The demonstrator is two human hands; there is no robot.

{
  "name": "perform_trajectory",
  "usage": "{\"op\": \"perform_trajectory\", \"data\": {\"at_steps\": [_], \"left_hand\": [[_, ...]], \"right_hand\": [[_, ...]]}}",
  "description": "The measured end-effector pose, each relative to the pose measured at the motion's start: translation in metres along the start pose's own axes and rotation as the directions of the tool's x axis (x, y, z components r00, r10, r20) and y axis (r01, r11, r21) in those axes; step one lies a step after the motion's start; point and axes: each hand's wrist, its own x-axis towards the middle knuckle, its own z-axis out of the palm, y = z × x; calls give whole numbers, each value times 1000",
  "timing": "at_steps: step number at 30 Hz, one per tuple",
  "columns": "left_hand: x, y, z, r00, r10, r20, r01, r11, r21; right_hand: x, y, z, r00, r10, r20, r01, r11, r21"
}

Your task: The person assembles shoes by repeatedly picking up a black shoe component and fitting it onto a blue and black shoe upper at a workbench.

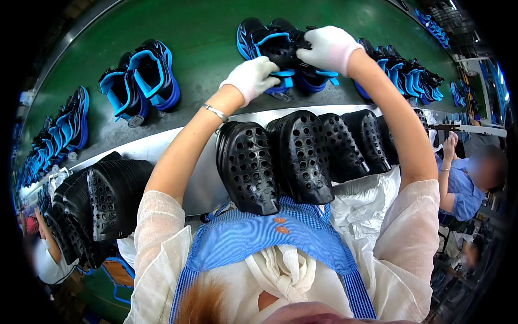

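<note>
A pair of black and blue sneakers stands on the green conveyor belt ahead of me, the left sneaker (252,40) beside the right sneaker (313,81). A black perforated plastic shoe tree (279,47) sits partly in the left sneaker's opening. My left hand (252,80), in a white glove, is closed at that sneaker's heel. Over the pair, my gloved right hand (330,48) has its fingers curled at the shoe tree's edge; their tips are partly hidden. Nested stacks of similar black shoe trees (305,156) stand close before my body.
Another sneaker pair (141,81) stands left on the belt. Rows of sneakers line the far left (59,129) and right (404,73). More stacked shoe trees (105,194) are at my left. White plastic wrapping (361,205) lies near my right arm. A co-worker (464,178) is at the right.
</note>
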Motion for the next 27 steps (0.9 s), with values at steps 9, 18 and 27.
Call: {"op": "perform_trajectory", "data": {"at_steps": [9, 18, 27], "left_hand": [[-3, 9, -3, 998, -63, 10, 61, 985, 161], [29, 3, 2, 818, -379, 432, 346, 925, 156], [33, -23, 11, 851, -232, 471, 136, 964, 229]], "right_hand": [[45, -54, 50, 998, 32, 54, -25, 992, -127], [88, -61, 76, 991, 9, 137, 32, 954, -297], [92, -55, 65, 982, -11, 187, 50, 978, -205]]}}
